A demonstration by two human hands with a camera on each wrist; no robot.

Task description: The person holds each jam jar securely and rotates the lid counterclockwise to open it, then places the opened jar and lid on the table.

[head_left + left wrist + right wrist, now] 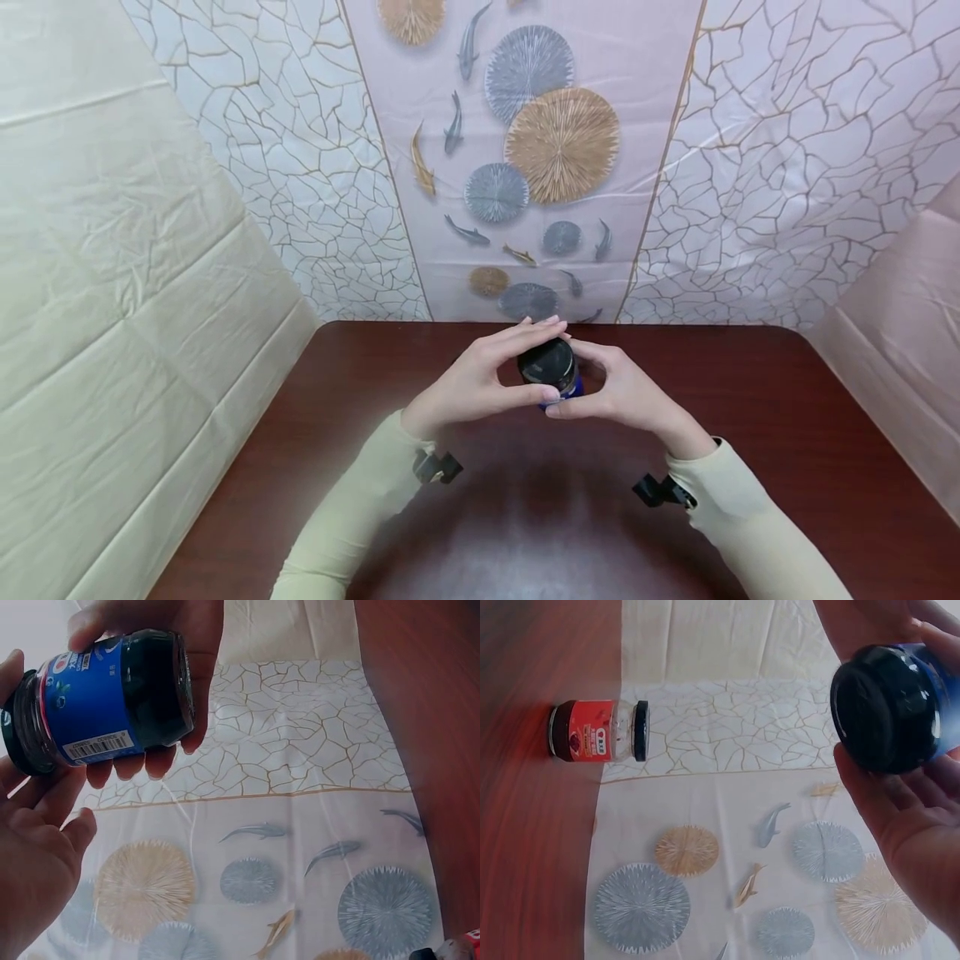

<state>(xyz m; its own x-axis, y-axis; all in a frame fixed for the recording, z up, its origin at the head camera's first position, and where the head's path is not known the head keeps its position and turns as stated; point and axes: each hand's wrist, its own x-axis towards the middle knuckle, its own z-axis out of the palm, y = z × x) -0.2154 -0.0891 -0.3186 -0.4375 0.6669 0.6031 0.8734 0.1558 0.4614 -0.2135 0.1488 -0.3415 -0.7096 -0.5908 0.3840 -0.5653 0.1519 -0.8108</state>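
Jar with blue label: held off the surface between both hands, lid end up. Left hand: thumb and fingers clamped about the black lid. Right hand: curled round the body. Red-labelled jar: upright on surface, well apart.

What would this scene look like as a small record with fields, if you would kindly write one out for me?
Held object: blue-labelled jar, raised off the table
Lid: black lid at the jar's mouth; whether it is loosened cannot be told
Left hand: left hand, fingers and thumb around the lid
Right hand: right hand, gripping the jar's body below the lid
Other object: red-labelled jar, upright on the table, with a black lid
Background: patterned cloth with round motifs and fish
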